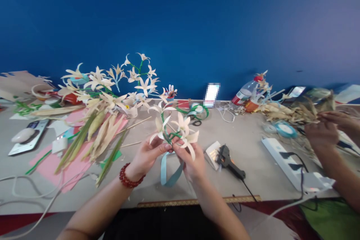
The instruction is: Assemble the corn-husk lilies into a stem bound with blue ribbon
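Note:
Both hands meet over the middle of the table around a small bunch of artificial flowers [184, 126] with cream petals and green-wrapped stems. My left hand [150, 153], with a red bead bracelet [131, 176] at the wrist, pinches the bunch low at its stems between thumb and fingers. Closed on the same spot from the other side is my right hand [192, 159]. A light blue ribbon [171, 176] hangs in a loop below the fingers; which hand pins its ends I cannot tell. The exact stem ends are hidden by the fingertips.
A black glue gun [230, 161] lies right of my hands. Farther right are a white power strip [284, 165] and another person's hands [323, 135] at dried husks. Husk leaves [104, 138] and finished flowers [97, 78] crowd the left. A ruler [197, 201] lines the front edge.

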{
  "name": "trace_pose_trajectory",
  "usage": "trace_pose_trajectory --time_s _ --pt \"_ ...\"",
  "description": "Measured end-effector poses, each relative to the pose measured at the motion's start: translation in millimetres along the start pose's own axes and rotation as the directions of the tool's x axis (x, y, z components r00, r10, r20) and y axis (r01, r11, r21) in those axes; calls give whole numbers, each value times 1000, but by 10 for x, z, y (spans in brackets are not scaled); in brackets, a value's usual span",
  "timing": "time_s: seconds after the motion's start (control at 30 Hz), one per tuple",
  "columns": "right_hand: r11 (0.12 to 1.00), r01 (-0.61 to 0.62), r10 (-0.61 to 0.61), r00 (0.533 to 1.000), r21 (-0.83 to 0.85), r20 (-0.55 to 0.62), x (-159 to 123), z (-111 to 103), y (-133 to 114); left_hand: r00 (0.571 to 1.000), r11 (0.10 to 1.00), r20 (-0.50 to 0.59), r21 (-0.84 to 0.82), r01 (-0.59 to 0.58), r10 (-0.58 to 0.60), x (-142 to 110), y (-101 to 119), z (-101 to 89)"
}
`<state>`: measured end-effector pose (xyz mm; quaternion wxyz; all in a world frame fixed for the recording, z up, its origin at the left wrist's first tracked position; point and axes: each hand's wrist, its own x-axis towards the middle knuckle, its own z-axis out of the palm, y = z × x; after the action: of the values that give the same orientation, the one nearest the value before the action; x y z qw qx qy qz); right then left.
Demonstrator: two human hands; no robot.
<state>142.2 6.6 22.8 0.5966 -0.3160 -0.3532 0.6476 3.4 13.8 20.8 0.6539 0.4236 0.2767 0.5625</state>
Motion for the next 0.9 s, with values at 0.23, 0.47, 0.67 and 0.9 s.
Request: trace_pose_trajectory --time_s 0.23,0.47,0.67,0.9 --pt "950 -255 237 965 181 111 65 -22 -9 999 999 0 0 41 -41 -9 28 13" --pt "916 -367 332 920 161 207 70 40 -110 995 988 14 -118 103 -102 25 -15 -73" --pt "940 -318 297 940 120 164 81 15 -55 988 975 35 -160 155 -151 54 -20 -101" --pt "930 278 -280 960 -240 27 54 24 9 983 993 -183 -120 9 -31 61 -49 56"
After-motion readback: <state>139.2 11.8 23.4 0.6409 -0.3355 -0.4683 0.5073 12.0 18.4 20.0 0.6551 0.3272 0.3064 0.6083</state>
